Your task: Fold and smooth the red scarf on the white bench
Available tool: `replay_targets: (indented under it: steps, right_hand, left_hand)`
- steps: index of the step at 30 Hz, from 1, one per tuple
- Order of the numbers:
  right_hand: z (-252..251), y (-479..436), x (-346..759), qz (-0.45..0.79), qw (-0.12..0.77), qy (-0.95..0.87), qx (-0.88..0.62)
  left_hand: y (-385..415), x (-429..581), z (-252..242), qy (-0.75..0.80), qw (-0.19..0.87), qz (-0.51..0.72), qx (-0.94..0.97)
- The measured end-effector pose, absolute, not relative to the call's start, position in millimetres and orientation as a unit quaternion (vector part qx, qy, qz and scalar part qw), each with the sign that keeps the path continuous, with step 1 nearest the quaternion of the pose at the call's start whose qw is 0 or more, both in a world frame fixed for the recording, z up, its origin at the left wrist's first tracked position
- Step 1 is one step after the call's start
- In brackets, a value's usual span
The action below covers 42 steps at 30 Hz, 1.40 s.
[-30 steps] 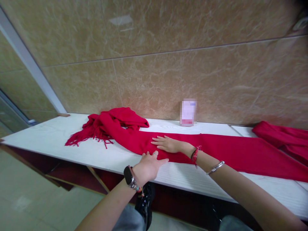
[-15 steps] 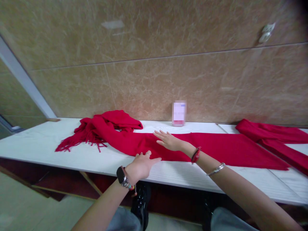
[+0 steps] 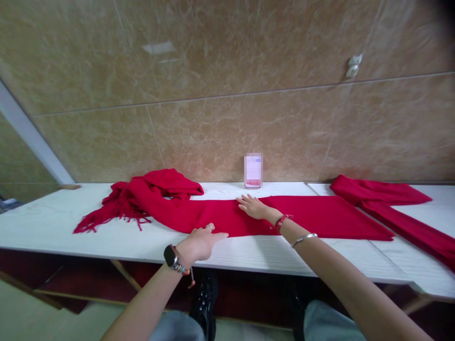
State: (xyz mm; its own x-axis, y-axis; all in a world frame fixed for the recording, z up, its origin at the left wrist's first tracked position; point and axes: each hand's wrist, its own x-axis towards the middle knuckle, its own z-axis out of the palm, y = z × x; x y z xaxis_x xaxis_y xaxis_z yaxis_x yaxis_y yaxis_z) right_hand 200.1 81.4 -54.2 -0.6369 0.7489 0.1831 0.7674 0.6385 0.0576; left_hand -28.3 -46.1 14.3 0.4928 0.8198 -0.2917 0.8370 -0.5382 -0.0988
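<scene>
A long white tabletop (image 3: 71, 227) stands against a tan marble-tiled wall (image 3: 227, 94), with pale floor (image 3: 21, 322) below.

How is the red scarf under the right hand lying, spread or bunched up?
Partly spread: the red scarf lies flat under the right hand, but its fringed end is bunched.
</scene>
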Motion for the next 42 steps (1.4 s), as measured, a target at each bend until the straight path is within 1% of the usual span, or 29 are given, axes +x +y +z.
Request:
replay_targets:
  steps: [3,5,9,11,13,18,22,28,32,35,42]
  right_hand:
    - [-50.6,52.4,194.3,-0.006,0.121,-0.884,-0.452]
    - [-44.8,31.3,190.6,0.026,0.115,-0.903,-0.412]
    - [-27.9,2.8,188.7,0.051,0.111,-0.921,-0.37]
    - [-22.9,-5.0,191.9,0.041,0.116,-0.922,-0.366]
    - [-22.9,-11.4,197.5,0.024,0.114,-0.93,-0.348]
    - [-33.5,-24.3,213.9,-0.057,0.119,-0.931,-0.34]
    - [-38.4,-26.6,222.5,-0.104,0.105,-0.931,-0.335]
    - [-36.4,-25.9,224.0,-0.143,0.09,-0.928,-0.331]
    - [-36.0,-25.6,221.9,-0.177,0.106,-0.919,-0.336]
    - [-39.1,-23.9,220.0,-0.185,0.118,-0.905,-0.365]
    - [-43.3,-23.2,221.8,-0.196,0.093,-0.906,-0.364]
  left_hand:
    - [-43.5,-30.3,12.9,0.472,0.033,-0.149,0.868]
    - [-42.5,-30.3,10.2,0.476,0.018,-0.135,0.869]
    - [-41.0,-24.5,4.6,0.456,-0.082,-0.065,0.884]
    - [-38.6,-20.4,2.2,0.411,-0.102,-0.05,0.904]
    - [-34.7,-17.2,-0.4,0.377,-0.097,-0.052,0.92]
    - [-25.7,-15.3,-7.0,0.351,-0.112,-0.035,0.929]
    - [-22.2,-14.6,-9.3,0.351,-0.12,-0.022,0.928]
    - [-16.5,-10.4,-13.8,0.367,-0.109,-0.024,0.923]
    - [-13.1,-7.7,-18.0,0.389,-0.129,-0.011,0.912]
    - [-12.0,-7.3,-17.8,0.378,-0.139,-0.011,0.915]
    - [-13.8,-6.7,-15.9,0.365,-0.173,-0.013,0.915]
